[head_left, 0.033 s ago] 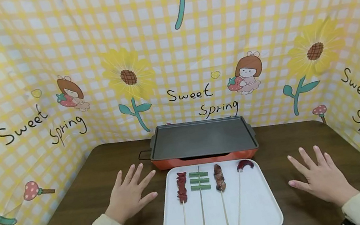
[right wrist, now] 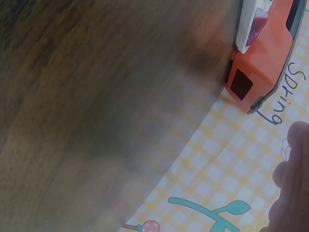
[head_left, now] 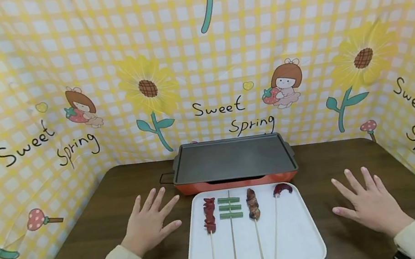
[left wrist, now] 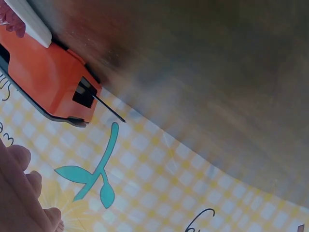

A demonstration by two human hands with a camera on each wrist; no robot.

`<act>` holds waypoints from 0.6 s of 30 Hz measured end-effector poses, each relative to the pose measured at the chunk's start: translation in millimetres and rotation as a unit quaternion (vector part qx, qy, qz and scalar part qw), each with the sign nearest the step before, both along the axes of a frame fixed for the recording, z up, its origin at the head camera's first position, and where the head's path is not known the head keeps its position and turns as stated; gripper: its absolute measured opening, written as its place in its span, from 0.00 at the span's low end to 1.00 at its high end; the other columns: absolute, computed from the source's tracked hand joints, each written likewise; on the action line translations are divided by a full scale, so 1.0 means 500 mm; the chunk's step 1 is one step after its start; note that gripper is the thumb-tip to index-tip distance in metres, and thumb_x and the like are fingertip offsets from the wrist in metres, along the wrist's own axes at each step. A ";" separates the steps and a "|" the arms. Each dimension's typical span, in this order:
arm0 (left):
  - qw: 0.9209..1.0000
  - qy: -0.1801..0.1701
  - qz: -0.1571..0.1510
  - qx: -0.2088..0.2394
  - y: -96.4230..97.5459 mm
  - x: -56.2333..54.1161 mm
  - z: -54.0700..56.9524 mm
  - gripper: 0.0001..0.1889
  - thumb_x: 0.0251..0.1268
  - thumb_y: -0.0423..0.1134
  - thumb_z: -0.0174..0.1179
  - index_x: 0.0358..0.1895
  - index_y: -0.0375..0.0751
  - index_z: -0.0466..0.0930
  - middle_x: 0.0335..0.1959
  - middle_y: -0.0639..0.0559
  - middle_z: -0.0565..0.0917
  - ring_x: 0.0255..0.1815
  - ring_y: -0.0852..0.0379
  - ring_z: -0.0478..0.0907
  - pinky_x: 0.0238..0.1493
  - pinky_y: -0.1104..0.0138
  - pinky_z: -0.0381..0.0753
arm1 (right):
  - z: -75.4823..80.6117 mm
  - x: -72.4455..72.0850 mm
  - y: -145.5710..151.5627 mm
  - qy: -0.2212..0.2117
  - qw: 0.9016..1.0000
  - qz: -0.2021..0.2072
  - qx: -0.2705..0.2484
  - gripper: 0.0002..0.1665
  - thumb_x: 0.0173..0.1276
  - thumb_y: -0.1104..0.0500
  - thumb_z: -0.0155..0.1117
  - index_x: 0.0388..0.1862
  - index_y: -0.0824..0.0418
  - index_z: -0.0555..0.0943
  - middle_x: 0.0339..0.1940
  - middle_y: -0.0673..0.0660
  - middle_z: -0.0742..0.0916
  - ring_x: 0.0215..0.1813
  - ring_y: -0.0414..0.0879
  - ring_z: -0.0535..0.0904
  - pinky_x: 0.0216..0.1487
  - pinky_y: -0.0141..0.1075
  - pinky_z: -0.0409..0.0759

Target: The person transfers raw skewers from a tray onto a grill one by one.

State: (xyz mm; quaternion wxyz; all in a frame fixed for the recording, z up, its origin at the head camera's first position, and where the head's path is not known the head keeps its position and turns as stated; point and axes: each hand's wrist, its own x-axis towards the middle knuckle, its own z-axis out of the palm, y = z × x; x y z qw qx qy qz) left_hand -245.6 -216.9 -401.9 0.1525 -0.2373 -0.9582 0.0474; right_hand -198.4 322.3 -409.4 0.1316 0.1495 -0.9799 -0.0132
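Note:
My left hand (head_left: 147, 225) is spread with straight fingers over the table, left of a white tray (head_left: 294, 244), holding nothing. On the other side, my right hand (head_left: 373, 206) has its fingers fanned out, also with nothing in it. Across the tray lie a skewer of dark red meat pieces (head_left: 209, 216), a skewer of green vegetable sticks (head_left: 229, 208), a skewer of browned meat chunks (head_left: 252, 205) and a skewer with a curled, dark red glossy piece (head_left: 282, 189). Their sticks run over the tray's near edge, the ends cut off by the frame.
Behind the tray stands an orange electric griddle (head_left: 233, 159) with a flat dark plate and a wire handle (head_left: 165, 179) at its left. A yellow checked cloth (head_left: 189, 72) with printed flowers hangs around the back and sides of the dark wooden table (head_left: 95, 228).

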 end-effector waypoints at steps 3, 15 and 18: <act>1.000 -0.002 -0.003 -0.004 0.002 0.001 -0.002 0.36 0.65 0.69 0.42 0.71 0.53 0.66 0.71 0.38 0.63 0.72 0.39 0.56 0.66 0.39 0.51 | -0.003 0.003 0.000 -0.008 1.000 -0.001 -0.004 0.45 0.64 0.30 0.53 0.69 0.60 0.68 0.68 0.76 0.65 0.68 0.80 0.51 0.61 0.69 0.51; 0.999 -0.041 -0.035 -0.005 0.012 0.003 0.002 0.35 0.67 0.66 0.45 0.70 0.50 0.67 0.71 0.37 0.63 0.72 0.37 0.56 0.66 0.39 0.52 | 0.005 0.013 -0.015 -0.024 1.000 0.003 -0.011 0.45 0.64 0.30 0.53 0.68 0.61 0.71 0.69 0.75 0.65 0.70 0.76 0.51 0.62 0.69 0.49; 0.995 -0.079 -0.055 0.004 0.010 0.002 -0.002 0.34 0.69 0.64 0.45 0.71 0.48 0.66 0.71 0.36 0.62 0.72 0.36 0.55 0.65 0.38 0.52 | 0.009 0.015 -0.016 -0.022 1.000 0.006 -0.009 0.43 0.66 0.31 0.52 0.68 0.60 0.71 0.69 0.73 0.66 0.70 0.74 0.53 0.62 0.69 0.49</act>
